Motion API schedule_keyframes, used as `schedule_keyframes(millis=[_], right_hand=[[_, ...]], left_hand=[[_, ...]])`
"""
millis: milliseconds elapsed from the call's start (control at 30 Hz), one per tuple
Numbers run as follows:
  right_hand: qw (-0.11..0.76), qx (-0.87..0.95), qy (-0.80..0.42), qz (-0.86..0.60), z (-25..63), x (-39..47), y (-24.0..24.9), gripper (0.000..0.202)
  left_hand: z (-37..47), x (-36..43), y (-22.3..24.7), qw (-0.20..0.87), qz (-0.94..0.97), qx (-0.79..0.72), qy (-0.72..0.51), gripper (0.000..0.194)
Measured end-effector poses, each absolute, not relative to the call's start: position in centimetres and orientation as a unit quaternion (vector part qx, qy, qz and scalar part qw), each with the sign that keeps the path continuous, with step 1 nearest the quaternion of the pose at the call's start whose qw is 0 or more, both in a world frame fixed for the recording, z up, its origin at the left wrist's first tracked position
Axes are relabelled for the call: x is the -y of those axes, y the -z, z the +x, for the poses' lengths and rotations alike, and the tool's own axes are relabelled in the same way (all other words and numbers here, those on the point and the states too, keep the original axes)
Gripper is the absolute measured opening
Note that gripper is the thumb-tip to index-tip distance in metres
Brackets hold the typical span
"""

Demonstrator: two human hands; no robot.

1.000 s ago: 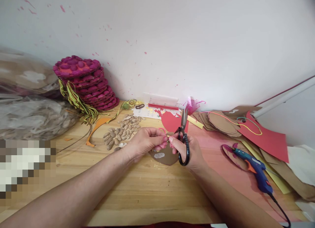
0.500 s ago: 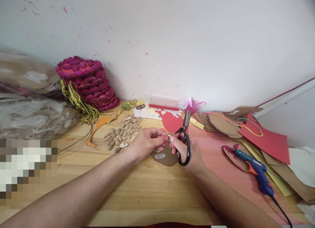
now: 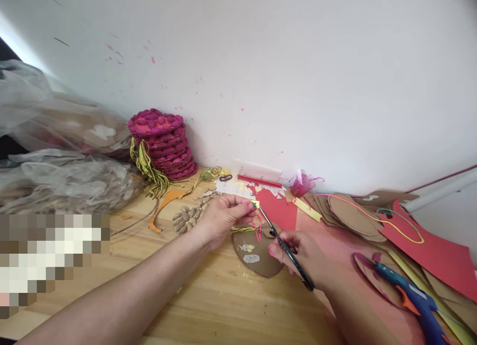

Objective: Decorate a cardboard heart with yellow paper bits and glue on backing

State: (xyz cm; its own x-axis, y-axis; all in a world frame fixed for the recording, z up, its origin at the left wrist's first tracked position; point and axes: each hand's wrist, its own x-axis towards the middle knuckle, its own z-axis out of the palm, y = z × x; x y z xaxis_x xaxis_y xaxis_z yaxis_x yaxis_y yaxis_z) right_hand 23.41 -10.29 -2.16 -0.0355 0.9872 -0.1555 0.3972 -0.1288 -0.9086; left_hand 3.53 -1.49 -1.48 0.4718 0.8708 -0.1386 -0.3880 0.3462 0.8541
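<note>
Between the thumb and fingers of my left hand (image 3: 231,214) is a small yellow piece of paper (image 3: 256,204) with a green mark. My right hand (image 3: 296,250) is closed on black-handled scissors (image 3: 288,255), whose blade tips reach up beside the paper. Below both hands a brown cardboard piece (image 3: 257,263) lies on the wooden table (image 3: 208,295), with pale patches and yellow scraps on it. A pink string loop (image 3: 258,228) hangs or lies just under my left fingertips; its upper end is hidden.
Left are peanuts (image 3: 185,219), a stack of magenta discs (image 3: 173,146) with green tassels and plastic bags (image 3: 74,176). Red paper (image 3: 279,208) lies behind. Right are cardboard discs (image 3: 350,213), red sheets and a blue glue gun (image 3: 410,290).
The scissors have swung from pointing upward in my right hand to pointing at the paper. My right hand has moved away from my left. The view has shifted, showing more bags.
</note>
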Motion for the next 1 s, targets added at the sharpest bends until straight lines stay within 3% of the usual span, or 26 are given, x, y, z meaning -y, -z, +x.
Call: schedule_keyframes(millis=[133, 1000], right_hand=[[0.263, 0.594, -0.428, -0.628, 23.4, 10.4, 2.2, 0.036], [0.195, 0.568, -0.424, -0.678, 22.6, 10.6, 1.2, 0.038]], left_hand=[[3.5, 1.5, 1.5, 0.758, 0.396, -0.309, -0.416, 0.030], [3.6, 1.3, 1.8, 0.754, 0.390, -0.320, -0.420, 0.028]])
